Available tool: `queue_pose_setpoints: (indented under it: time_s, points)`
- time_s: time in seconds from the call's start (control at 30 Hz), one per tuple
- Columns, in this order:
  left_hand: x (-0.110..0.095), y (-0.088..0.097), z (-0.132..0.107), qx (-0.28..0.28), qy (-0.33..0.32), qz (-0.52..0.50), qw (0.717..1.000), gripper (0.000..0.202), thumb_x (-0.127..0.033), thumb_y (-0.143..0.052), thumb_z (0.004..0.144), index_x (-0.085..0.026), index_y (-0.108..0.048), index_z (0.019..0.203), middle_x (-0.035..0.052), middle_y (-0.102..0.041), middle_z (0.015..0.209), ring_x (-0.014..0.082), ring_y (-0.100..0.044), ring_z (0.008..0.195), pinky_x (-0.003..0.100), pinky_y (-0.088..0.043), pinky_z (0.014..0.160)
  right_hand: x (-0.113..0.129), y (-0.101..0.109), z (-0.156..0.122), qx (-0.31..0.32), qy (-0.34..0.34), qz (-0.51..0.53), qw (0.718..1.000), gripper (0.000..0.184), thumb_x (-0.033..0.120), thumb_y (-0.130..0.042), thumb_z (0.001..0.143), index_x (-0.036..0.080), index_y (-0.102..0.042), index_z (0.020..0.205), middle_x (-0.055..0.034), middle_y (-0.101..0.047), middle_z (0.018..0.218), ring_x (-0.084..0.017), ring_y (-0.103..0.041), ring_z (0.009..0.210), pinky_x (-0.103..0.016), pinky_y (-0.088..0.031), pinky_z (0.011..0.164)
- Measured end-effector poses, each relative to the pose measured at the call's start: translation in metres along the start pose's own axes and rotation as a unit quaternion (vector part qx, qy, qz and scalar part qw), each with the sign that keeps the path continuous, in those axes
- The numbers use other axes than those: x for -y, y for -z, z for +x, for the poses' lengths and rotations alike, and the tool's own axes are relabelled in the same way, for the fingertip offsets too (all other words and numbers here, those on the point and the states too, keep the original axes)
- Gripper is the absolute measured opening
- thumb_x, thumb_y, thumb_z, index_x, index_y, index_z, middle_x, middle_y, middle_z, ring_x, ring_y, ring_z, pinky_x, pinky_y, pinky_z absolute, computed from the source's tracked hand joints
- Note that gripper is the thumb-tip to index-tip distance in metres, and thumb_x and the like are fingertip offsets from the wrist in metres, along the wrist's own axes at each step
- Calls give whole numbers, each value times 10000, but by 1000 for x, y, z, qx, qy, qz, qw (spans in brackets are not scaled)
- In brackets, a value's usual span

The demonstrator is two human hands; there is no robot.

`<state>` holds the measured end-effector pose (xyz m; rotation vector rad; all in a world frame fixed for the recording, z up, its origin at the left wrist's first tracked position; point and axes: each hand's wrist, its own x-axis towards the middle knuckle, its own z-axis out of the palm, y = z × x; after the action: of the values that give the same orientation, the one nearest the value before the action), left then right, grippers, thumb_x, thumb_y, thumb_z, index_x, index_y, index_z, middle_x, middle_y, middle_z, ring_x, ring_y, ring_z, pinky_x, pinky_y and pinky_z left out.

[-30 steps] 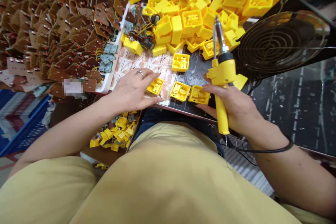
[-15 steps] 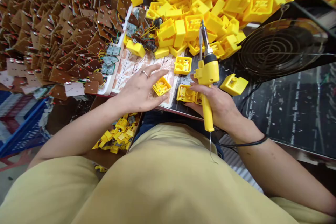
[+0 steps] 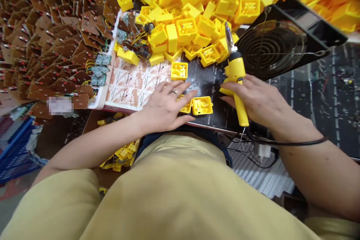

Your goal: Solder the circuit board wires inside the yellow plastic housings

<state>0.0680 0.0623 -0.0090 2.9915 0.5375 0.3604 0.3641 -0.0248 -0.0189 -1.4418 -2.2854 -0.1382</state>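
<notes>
The soldering iron (image 3: pixel 236 82) stands nearly upright in the view, its long axis running from the cord end near the table's front edge up and slightly leftward to the metal tip, which points away from the person toward the heap of yellow housings (image 3: pixel 197 11). It has a slim yellow handle that widens into a blocky yellow collar, then a short black band and a silvery shaft (the tip itself is thin and hard to make out against the pile). A black cord (image 3: pixel 284 143) leaves its lower end and loops across the right forearm. The right hand (image 3: pixel 258 101) holds the iron with the fingers curled around the handle, over the dark work mat (image 3: pixel 205 78) just in front of the black fan (image 3: pixel 270 48). The left hand (image 3: pixel 165 107) lies flat with its fingers spread, fingertips resting on a small yellow housing (image 3: pixel 186 107) that is partly hidden beneath them; a second open housing (image 3: pixel 202 105) sits just beside it, touching or nearly so. Another housing (image 3: pixel 179 71) sits farther back on the mat. Brown circuit boards (image 3: pixel 50 45) lie piled to the left.
</notes>
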Motion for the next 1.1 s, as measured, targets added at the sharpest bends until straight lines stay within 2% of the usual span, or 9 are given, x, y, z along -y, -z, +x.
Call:
queue_pose_setpoints:
  time_s: [0.1, 0.2, 0.33, 0.47, 0.57, 0.73, 0.83, 0.97, 1.1]
  points:
    - [-22, -11, 15, 44, 33, 45, 998, 705, -612, -481, 989, -118, -492, 1491, 203, -594, 1449, 379, -542, 1308, 550, -419, 1032, 3, -3, -1, -12, 6, 20, 1000, 223, 240, -606, 971, 232, -634, 1192, -100, -724, 1147, -301, -684, 1122, -406, -605, 849]
    - [-25, -11, 17, 88, 32, 65, 993, 607, -457, -522, 1011, -76, -486, 1481, 186, -661, 1332, 330, -599, 1199, 455, -445, 930, 19, -2, -2, -39, 0, 83, 996, 335, 231, -639, 949, 242, -572, 1277, -75, -703, 1258, -248, -707, 1091, -372, -612, 891]
    - [-4, 2, 13, 74, 10, 69, 995, 703, -572, -490, 996, -62, -486, 1479, 193, -664, 1297, 346, -591, 1193, 467, -411, 1004, 38, -1, -4, -71, -33, 149, 986, 331, 222, -666, 941, 240, -567, 1257, -42, -733, 1164, -198, -742, 944, -273, -612, 713]
    - [21, 18, 33, 46, 125, 70, 989, 719, -639, -487, 968, -131, -507, 1476, 206, -626, 1347, 386, -558, 1249, 502, -405, 1031, 43, -11, 0, -81, -36, 153, 984, 292, 203, -649, 951, 239, -564, 1228, -23, -741, 1081, -174, -742, 913, -242, -607, 727]
    - [25, 20, 59, 77, 201, 65, 974, 607, -557, -576, 950, -146, -577, 1397, 215, -632, 1325, 411, -565, 1256, 492, -444, 988, 40, -17, 2, -89, -38, 133, 986, 321, 240, -661, 952, 227, -546, 1252, -64, -728, 1145, -219, -737, 985, -314, -621, 823]
    - [21, 19, 80, 130, 219, 45, 966, 444, -466, -580, 957, -134, -681, 1234, 190, -680, 1220, 424, -648, 1166, 549, -492, 972, 34, -15, -2, -51, -14, 98, 994, 461, 428, -699, 926, 225, -531, 1304, -107, -707, 1167, -285, -712, 1041, -438, -612, 904]
    - [42, 45, 67, 133, 164, -13, 977, 431, -392, -539, 940, -197, -656, 1306, 113, -649, 1279, 351, -647, 1200, 529, -488, 1049, 34, -14, -8, -50, -16, 88, 995, 440, 295, -716, 921, 213, -527, 1310, -97, -713, 1130, -255, -717, 1006, -369, -611, 833]
    - [87, 89, 19, 156, 50, -97, 982, 644, -447, -525, 903, -251, -462, 1513, 90, -455, 1559, 273, -483, 1398, 473, -406, 1198, 35, -17, -14, -44, 0, 107, 993, 475, 299, -752, 894, 215, -534, 1308, -114, -691, 1229, -232, -716, 1010, -324, -602, 793]
    - [101, 91, -33, 267, 73, -115, 954, 653, -289, -468, 905, -230, -401, 1552, 92, -551, 1498, 273, -524, 1385, 490, -442, 1170, 34, -20, -13, -23, 5, 118, 993, 488, 301, -736, 905, 227, -521, 1337, -112, -677, 1264, -254, -697, 1095, -352, -607, 828]
